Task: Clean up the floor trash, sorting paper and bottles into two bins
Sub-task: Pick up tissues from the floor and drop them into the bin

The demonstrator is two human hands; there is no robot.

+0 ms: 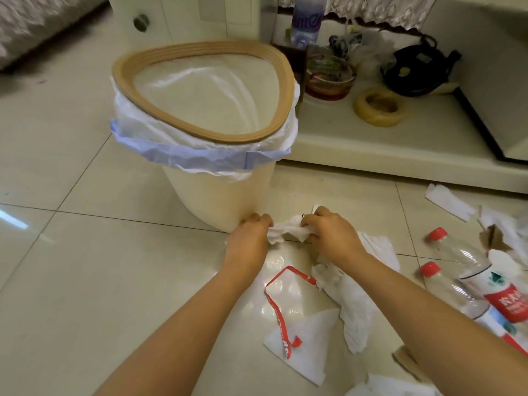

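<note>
Paper is what I have between my hands: a crumpled white tissue wad (285,231) stretched low over the floor (85,267), just in front of the base of the cream bin (223,195). My left hand (251,238) pinches its left end, fingers curled tight on it, knuckles nearly against the bin wall. My right hand (328,235) grips the right end, fingers clamped round the bunched tissue. The wad's long axis runs left to right between my hands, roughly level, parallel to the tile seam below it.

The bin stands upright on the floor, lined with a white bag (205,95) folded over a tan rim (200,132), the bag's blue drawstring band (200,158) hanging round the outside.

More paper lies on the floor under and beside my right forearm: a long rumpled tissue sheet (354,310) running away from me toward my right hand, a flat white sheet (305,347) near it, and a red label strip (278,307) looped across that sheet. Another white strip (448,201) lies farther right, near the low shelf (371,144).

Two clear bottles with red caps lie on their sides at the right, caps pointing left and away from me: the far bottle (457,247) and the near bottle (454,287), the latter carrying a red label.
</note>
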